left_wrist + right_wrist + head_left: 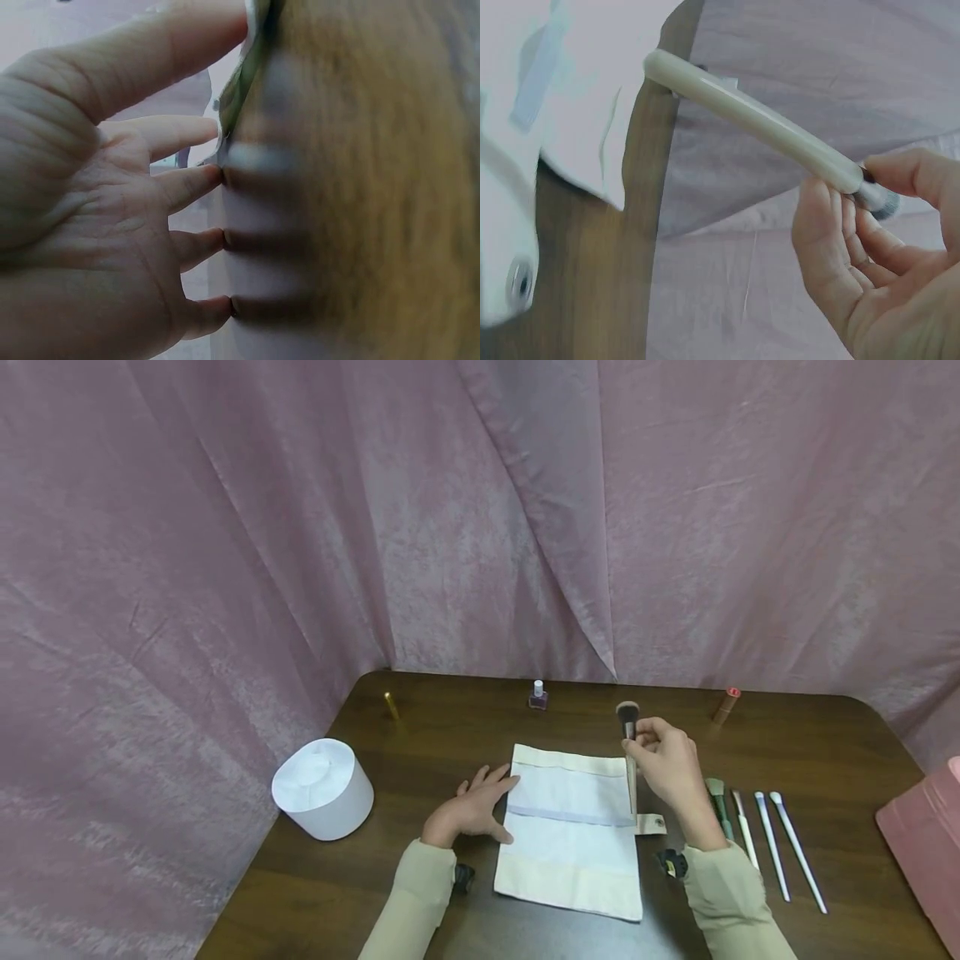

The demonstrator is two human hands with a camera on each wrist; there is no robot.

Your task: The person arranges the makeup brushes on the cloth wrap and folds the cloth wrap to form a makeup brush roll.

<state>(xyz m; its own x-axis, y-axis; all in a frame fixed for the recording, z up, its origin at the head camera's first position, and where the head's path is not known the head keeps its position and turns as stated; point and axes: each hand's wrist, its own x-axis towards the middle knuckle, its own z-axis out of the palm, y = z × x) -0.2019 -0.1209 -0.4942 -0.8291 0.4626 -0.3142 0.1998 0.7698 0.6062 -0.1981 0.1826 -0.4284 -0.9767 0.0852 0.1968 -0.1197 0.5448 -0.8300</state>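
A white cloth brush roll lies flat on the dark wooden table, with a short snap tab sticking out on its right. My right hand pinches a makeup brush near its metal collar, between thumb and fingertips. The brush's dark bristles point up and away, and its pale handle hangs down over the roll's right edge. My left hand spreads along the roll's left edge. In the left wrist view its fingers are extended, tips against the table, and the thumb meets the cloth edge.
Right of the roll lie a green-handled brush and several pale slim brushes. A white round container stands at left. Along the back stand a gold tube, a nail polish bottle and a copper tube. A pink object is far right.
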